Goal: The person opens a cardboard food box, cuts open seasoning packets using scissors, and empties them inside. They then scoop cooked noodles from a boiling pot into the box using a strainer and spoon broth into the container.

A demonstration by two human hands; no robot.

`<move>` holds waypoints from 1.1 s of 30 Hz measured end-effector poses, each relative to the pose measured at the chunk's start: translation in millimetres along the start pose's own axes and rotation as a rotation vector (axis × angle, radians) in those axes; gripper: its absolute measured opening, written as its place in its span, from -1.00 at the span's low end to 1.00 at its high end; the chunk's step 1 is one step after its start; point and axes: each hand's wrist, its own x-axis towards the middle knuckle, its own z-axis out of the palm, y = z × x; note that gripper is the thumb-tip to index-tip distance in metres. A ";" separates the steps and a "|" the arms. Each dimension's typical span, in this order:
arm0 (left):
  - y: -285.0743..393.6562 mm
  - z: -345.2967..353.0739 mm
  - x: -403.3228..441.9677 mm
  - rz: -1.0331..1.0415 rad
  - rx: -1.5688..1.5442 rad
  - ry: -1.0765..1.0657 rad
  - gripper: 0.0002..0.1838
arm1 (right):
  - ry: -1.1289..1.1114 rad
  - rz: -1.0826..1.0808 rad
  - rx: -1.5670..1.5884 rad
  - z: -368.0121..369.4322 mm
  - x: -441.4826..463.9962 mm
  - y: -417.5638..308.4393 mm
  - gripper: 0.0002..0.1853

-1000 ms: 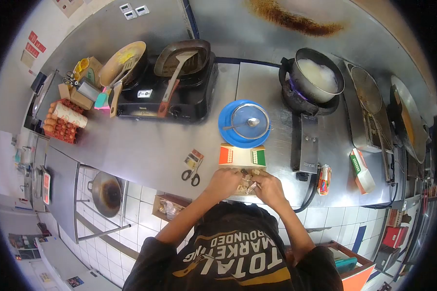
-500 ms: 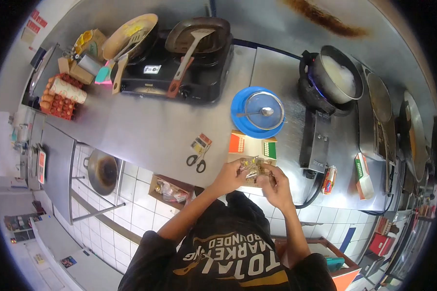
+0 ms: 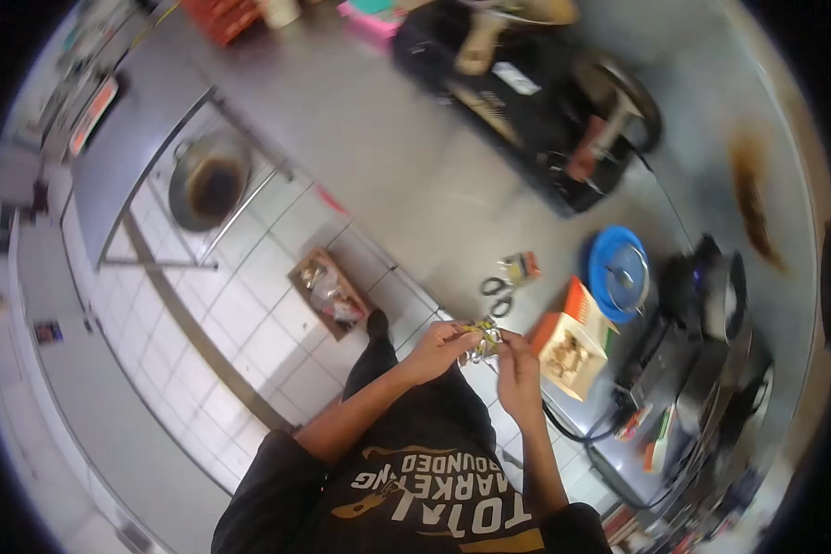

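My left hand (image 3: 439, 353) and my right hand (image 3: 519, 369) are closed on a small crumpled, shiny wrapper (image 3: 480, 340), one on each side of it, in front of my body at the counter's edge. Just right of my right hand stands an open takeaway box (image 3: 570, 355), orange and white, with pale pieces of food in it. Black-handled scissors (image 3: 499, 297) lie on the steel counter beyond the wrapper, beside a small packet (image 3: 522, 267).
A blue plate (image 3: 600, 277) with a strainer and spoon sits past the box. The black stove (image 3: 517, 111) is at the top. On the tiled floor, a cardboard box (image 3: 340, 325) holds wrappers. A wok (image 3: 183, 198) rests on a lower rack at the left.
The view has turned to the left. Both hands have moved off the takeaway box with the wrapper, now to its left near the counter's edge, and the food inside shows.
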 end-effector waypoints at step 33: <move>-200.0 -321.9 -85.4 -0.307 -0.443 0.385 -0.84 | -0.973 -0.073 -0.742 387.6 50.4 105.9 -0.20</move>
